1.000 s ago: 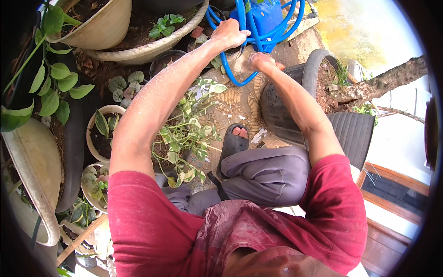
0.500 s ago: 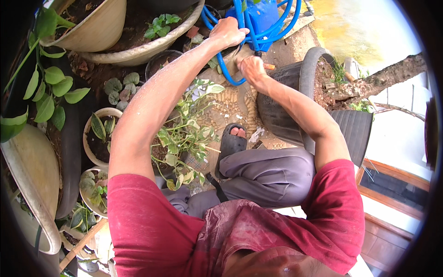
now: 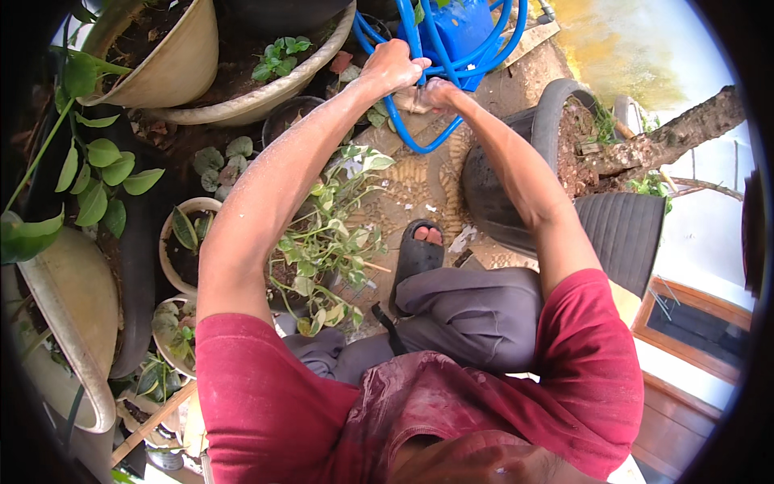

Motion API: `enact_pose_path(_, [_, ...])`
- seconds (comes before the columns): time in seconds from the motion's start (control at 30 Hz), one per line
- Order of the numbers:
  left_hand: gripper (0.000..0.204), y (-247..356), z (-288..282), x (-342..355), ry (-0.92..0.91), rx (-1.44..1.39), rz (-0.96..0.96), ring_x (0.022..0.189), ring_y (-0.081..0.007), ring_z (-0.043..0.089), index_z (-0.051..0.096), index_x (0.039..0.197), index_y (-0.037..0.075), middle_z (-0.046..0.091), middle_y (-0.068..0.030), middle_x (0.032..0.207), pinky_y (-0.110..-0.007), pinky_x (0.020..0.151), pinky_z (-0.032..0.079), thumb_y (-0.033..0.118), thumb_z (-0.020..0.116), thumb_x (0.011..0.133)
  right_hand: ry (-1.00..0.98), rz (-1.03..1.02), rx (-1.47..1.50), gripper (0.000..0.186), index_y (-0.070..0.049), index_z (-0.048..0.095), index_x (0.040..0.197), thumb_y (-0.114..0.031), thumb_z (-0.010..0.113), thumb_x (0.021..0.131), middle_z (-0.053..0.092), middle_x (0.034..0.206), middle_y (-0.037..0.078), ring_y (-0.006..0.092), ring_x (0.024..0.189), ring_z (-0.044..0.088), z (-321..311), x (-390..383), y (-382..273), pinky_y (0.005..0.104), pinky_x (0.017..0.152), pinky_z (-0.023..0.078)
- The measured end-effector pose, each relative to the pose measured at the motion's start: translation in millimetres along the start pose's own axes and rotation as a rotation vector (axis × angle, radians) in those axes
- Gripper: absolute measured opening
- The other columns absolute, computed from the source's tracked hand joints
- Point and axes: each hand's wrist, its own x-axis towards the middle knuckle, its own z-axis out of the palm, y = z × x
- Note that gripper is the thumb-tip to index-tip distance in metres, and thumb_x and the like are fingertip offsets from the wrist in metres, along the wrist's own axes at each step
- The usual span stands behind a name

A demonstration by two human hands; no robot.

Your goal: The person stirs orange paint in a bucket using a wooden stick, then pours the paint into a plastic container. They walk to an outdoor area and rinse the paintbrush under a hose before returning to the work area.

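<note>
— Garden ground first: patterned paving (image 3: 419,185), damp-looking, crowded with pots. What sits where?

— Left side: large cream bowl planter (image 3: 169,68) tilted, a wider shallow bowl (image 3: 266,93) behind it with a small green seedling. Below those, a small white pot (image 3: 184,242) with striped leaves and a leafy trailing plant (image 3: 322,242) in a dark pot beside the person's left arm. Right side: big black pot (image 3: 504,181) holding soil and a thick tree trunk (image 3: 677,133) leaning out to the right.

— And the hands?

— Both arms stretched forward, meeting at the top of the view. Left hand (image 3: 393,66) is curled shut around the blue hose (image 3: 435,137), fingers wrapped over one of its loops. Right hand (image 3: 435,93) is just beside the left, touching or nearly so, fingers folded in on a small pale object; too small and shaded to say what, possibly a hose end or fitting.

— Where does the hose run?

— Coiled in several loops around a blue container (image 3: 459,32) at the top edge, one loop sagging down onto the paving beneath the hands.

— Anything of the person?

— Red shirt, grey trousers, squatting; one foot in a black sandal (image 3: 415,258) on the paving between the trailing plant and the black pot.
</note>
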Motion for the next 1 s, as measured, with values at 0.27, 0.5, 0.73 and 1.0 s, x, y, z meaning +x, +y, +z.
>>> enact_pose_path(0.27, [0.051, 5.6, -10.6, -1.9, -0.017, -0.064, 0.002, 0.098, -0.0441, 0.067, 0.07, 0.09, -0.008, 0.068, -0.0315, 0.097, -0.048, 0.085, 0.053, 0.043, 0.073, 0.086, 0.281, -0.114, -0.569, 0.033, -0.012, 0.061, 0.123, -0.024, 0.04, 0.101, 0.069, 0.115, 0.011, 0.0306, 0.103, 0.068, 4.8, -56.2, -14.9, 0.0447, 0.081, 0.055])
enact_pose_path(0.5, [0.048, 18.6, 4.8, -0.8, 0.024, -0.072, 0.006, 0.09, -0.0338, 0.07, 0.07, 0.089, -0.005, 0.071, -0.0238, 0.09, -0.043, 0.081, 0.051, 0.043, 0.073, 0.086, 0.455, -0.25, -1.107, 0.02, -0.01, 0.07, 0.105, -0.016, 0.058, 0.091, 0.075, 0.093, 0.005, 0.0228, 0.081, 0.074, 59.5, -56.2, -6.4, 0.0425, 0.057, 0.055])
enact_pose_path(0.73, [0.047, 15.9, 1.0, 0.5, 0.019, -0.074, 0.012, 0.09, -0.0346, 0.069, 0.07, 0.09, -0.005, 0.071, -0.024, 0.092, -0.044, 0.082, 0.051, 0.042, 0.073, 0.087, -0.133, -0.082, -0.406, 0.054, 0.0, 0.06, 0.128, -0.039, 0.062, 0.089, 0.065, 0.127, 0.014, 0.0259, 0.083, 0.073, -12.1, -62.7, -33.2, 0.0414, 0.077, 0.058])
enact_pose_path(1.0, [0.048, 9.8, 1.4, 0.5, 0.009, -0.087, 0.01, 0.09, -0.0357, 0.069, 0.07, 0.091, -0.005, 0.071, -0.024, 0.092, -0.045, 0.082, 0.051, 0.043, 0.072, 0.087, -0.044, 0.074, 0.165, 0.051, -0.006, 0.062, 0.103, -0.055, 0.057, 0.093, 0.065, 0.077, 0.005, 0.0208, 0.064, 0.062, -2.8, -26.6, 1.1, 0.0365, 0.055, 0.049])
